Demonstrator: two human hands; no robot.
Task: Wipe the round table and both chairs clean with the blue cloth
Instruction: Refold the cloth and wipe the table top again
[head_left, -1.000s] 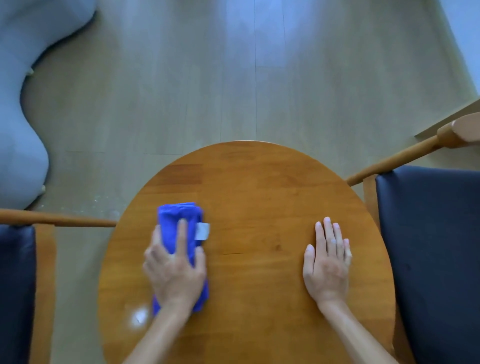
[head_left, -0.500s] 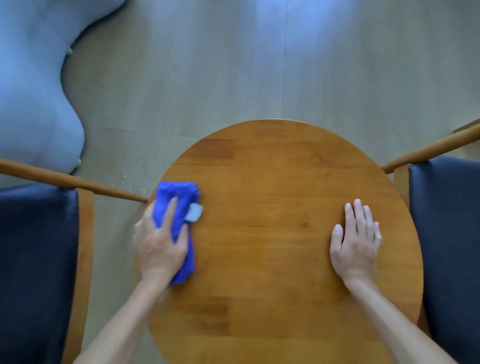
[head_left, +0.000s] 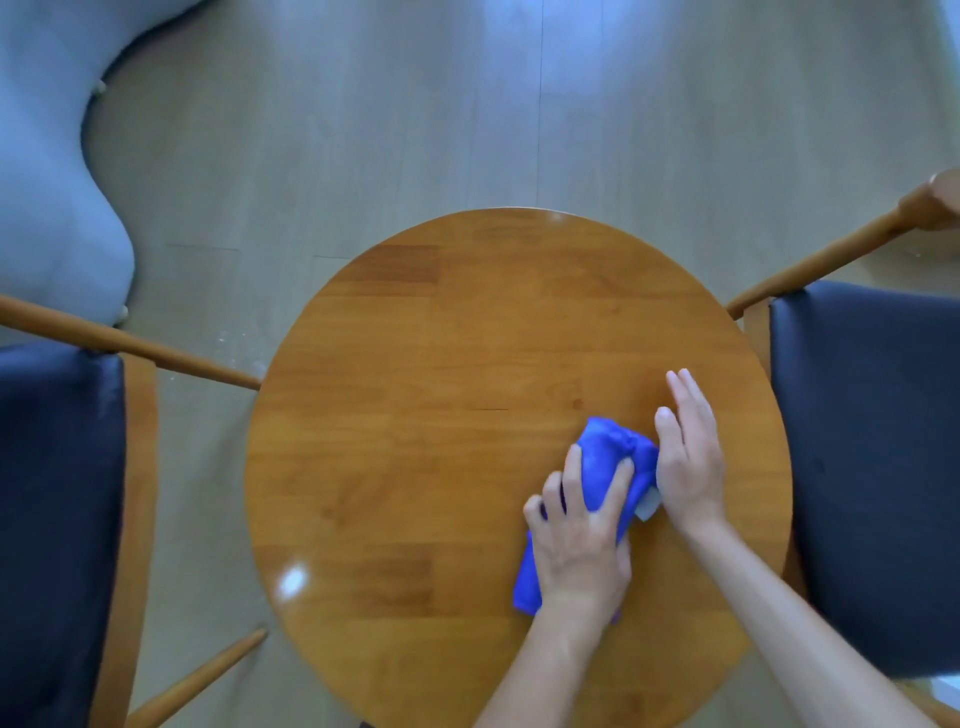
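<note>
1. One round wooden table.
2. Two chairs with dark seats: left chair, right chair.
3. One blue cloth.
4. Two bare hands: left hand, right hand.
5. One pale grey sofa.

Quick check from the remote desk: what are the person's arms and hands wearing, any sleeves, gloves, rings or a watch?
Nothing visible. The left hand and right hand are ungloved, with no rings showing. Both forearms are bare to the frame's bottom edge: no sleeves, watch or wristband in view.
</note>
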